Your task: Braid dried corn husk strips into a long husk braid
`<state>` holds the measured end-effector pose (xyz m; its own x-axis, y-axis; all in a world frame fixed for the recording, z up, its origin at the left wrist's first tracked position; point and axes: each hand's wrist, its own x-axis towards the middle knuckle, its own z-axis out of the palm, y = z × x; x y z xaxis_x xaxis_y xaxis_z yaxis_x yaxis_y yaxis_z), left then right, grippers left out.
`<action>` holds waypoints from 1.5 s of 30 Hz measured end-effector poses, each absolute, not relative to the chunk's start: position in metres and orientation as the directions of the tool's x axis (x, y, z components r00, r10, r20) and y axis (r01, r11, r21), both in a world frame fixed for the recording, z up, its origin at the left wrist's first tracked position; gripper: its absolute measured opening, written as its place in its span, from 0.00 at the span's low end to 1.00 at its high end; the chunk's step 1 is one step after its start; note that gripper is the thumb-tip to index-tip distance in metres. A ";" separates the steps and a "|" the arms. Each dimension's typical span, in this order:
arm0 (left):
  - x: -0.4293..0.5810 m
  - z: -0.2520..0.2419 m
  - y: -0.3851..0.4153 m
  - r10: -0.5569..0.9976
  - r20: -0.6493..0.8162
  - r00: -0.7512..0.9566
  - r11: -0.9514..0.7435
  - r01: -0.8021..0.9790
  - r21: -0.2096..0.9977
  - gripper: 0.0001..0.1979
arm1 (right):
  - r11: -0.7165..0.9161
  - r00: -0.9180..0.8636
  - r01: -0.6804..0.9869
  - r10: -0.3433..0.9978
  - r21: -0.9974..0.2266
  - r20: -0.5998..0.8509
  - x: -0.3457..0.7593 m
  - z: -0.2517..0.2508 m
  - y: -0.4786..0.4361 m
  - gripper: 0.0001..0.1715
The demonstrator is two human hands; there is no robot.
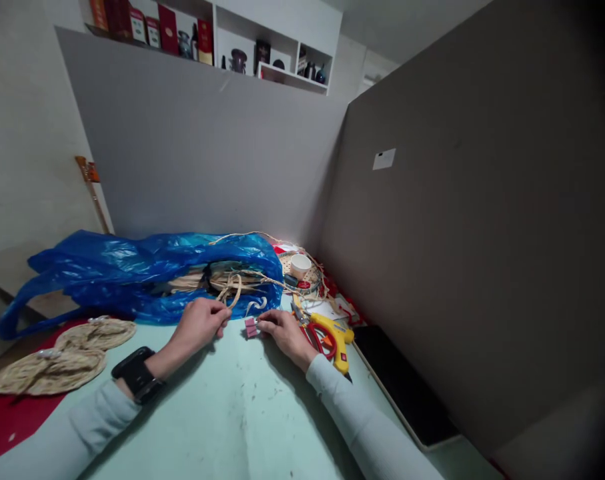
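Note:
My left hand (202, 323), with a dark watch on its wrist, pinches a pale straw strand (236, 292) that loops up near the opening of a blue plastic bag (167, 250). Long straw fibres (187, 281) lie inside the bag. My right hand (285, 333) has its fingertips pressed together at the right side of a small pink block-like item (251, 327) above the pale green table (232, 413). Just right of that hand lie red-handled scissors (324, 337) and a yellow glue gun (341, 337).
Woven straw soles (47, 373) rest on red cloth at the left. A white cup (301, 265) stands in a round woven tray at the back. On the right lies a black flat panel (402, 387) beside the grey partition (432, 233).

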<state>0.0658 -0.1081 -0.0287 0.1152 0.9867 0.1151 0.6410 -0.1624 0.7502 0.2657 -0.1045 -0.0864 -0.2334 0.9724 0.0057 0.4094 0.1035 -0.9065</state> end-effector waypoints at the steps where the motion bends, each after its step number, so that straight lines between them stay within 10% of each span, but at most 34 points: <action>1: 0.067 -0.038 -0.108 0.989 0.055 0.135 -0.131 0.662 0.738 0.15 | 0.106 -0.233 0.411 0.972 -0.906 0.008 0.266 -0.087 -0.104 0.19; 11: 0.078 -0.058 -0.100 0.940 -0.204 0.273 -0.054 0.709 0.703 0.16 | 0.124 -0.220 0.434 0.975 -0.892 0.029 0.265 -0.086 -0.108 0.18; 45: 0.080 -0.046 -0.093 0.856 -0.167 0.490 -0.300 0.733 0.611 0.14 | 0.170 -0.223 0.493 0.973 -0.853 0.065 0.265 -0.087 -0.107 0.17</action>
